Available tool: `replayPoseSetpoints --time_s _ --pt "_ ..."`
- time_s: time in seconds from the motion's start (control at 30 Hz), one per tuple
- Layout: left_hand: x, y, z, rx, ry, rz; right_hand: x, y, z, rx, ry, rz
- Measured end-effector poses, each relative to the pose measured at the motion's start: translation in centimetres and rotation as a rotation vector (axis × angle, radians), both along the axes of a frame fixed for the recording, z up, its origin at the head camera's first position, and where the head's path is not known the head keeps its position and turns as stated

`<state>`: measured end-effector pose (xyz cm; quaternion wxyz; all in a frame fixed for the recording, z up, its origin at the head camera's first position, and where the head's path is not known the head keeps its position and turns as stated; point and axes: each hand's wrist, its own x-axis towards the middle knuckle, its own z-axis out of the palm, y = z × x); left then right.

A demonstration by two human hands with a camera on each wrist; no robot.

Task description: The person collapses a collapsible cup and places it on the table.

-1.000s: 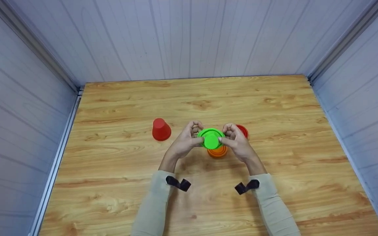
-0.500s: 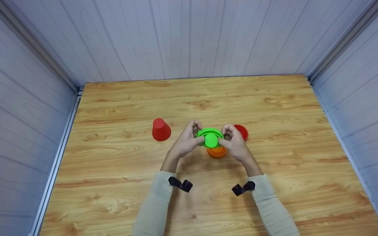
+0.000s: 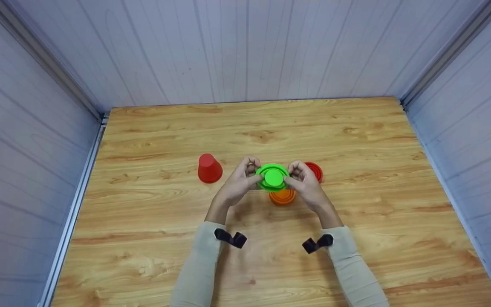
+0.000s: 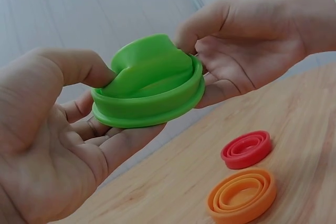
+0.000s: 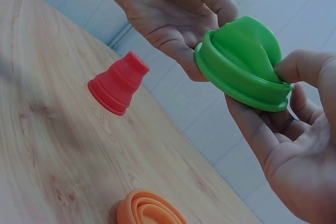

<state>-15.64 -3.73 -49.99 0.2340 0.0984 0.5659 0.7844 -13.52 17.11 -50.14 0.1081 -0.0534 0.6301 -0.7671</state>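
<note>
A green collapsible silicone cup [image 3: 274, 178] is held above the table between both hands, its base upward and partly folded down into the rim. My left hand [image 3: 239, 181] grips its left side, the thumb pressing into the dented wall in the left wrist view and fingers under the rim. Opposite, my right hand [image 3: 308, 187] pinches the right side the same way, as the right wrist view shows of the cup [image 5: 244, 64]. Below and just nearer lies an orange collapsed cup [image 3: 282, 197]. A red collapsed cup [image 3: 313, 172] sits behind the right hand, partly hidden by it.
An extended red cup [image 3: 209, 169] stands upside down on the wooden table [image 3: 143, 213], left of the hands. White panel walls [image 3: 245, 51] close off the back and both sides. A black strap mount [image 3: 231, 238] sits on each sleeve.
The green cup has risen slightly and tilted, and its base looks more centred inside the rim. Both hands shift a little with it, still gripping. The other cups have stayed put.
</note>
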Motion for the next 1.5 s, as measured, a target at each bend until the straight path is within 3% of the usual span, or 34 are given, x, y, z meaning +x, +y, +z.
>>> replayPoseSetpoints --time_s 0.33,0.8,1.5 --pt "0.14 -0.29 -0.12 0.029 -0.048 -0.005 0.12 0.46 -0.34 -0.166 -0.017 0.068" --pt "0.17 -0.70 0.10 0.102 -0.041 -0.052 0.20 0.61 -0.18 -0.193 -0.020 0.095" --pt "0.15 0.04 0.07 0.030 -0.007 -0.013 0.23 0.31 -0.11 -0.161 -0.031 0.055"
